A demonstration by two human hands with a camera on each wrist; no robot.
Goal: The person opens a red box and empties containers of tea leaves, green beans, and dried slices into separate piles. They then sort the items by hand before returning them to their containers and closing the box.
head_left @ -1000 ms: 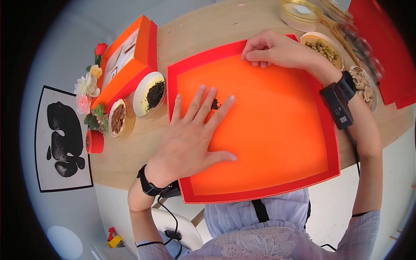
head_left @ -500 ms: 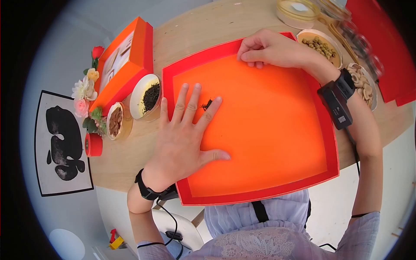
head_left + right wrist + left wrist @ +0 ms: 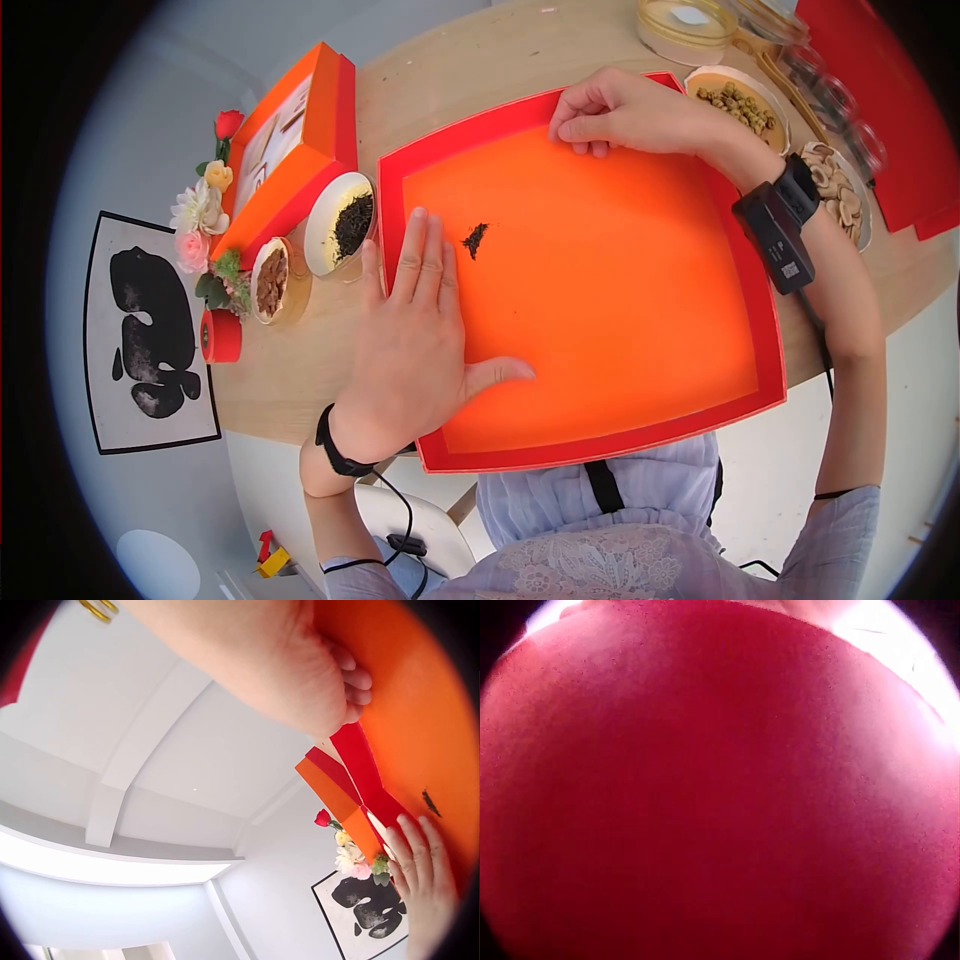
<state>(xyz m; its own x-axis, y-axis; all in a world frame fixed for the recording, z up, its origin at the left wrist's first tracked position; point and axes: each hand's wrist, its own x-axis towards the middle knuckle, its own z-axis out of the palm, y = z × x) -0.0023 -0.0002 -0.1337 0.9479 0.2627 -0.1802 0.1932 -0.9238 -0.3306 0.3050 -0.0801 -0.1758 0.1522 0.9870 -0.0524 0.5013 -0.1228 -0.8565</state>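
Observation:
A shallow tray [image 3: 600, 300] with an orange floor and red walls lies in front of the person, its near edge over the lap. My left hand [image 3: 410, 345] lies palm down over its left side, fingers straight and close together, thumb spread. Right of those fingertips is a small pile of dark tea leaves [image 3: 475, 241] on the orange floor. My right hand [image 3: 615, 112] is at the far wall with fingers loosely curled and nothing visible between them; the right wrist view shows those fingers [image 3: 358, 679] over the orange. The tray's red outer wall [image 3: 705, 787] fills the left wrist view.
Left of the tray stand a bowl of dark tea leaves [image 3: 353, 225], a bowl of brown pieces [image 3: 270, 280], an orange box [image 3: 285, 150] and flowers [image 3: 198, 210]. At right are bowls of round greenish buds [image 3: 740, 103] and pale slices [image 3: 830, 190], plus glass jars [image 3: 690, 30].
The left hand has slid left, away from the tea leaves, and its fingers have drawn together. The small pile shows uncovered now. The right hand has stayed at the far wall.

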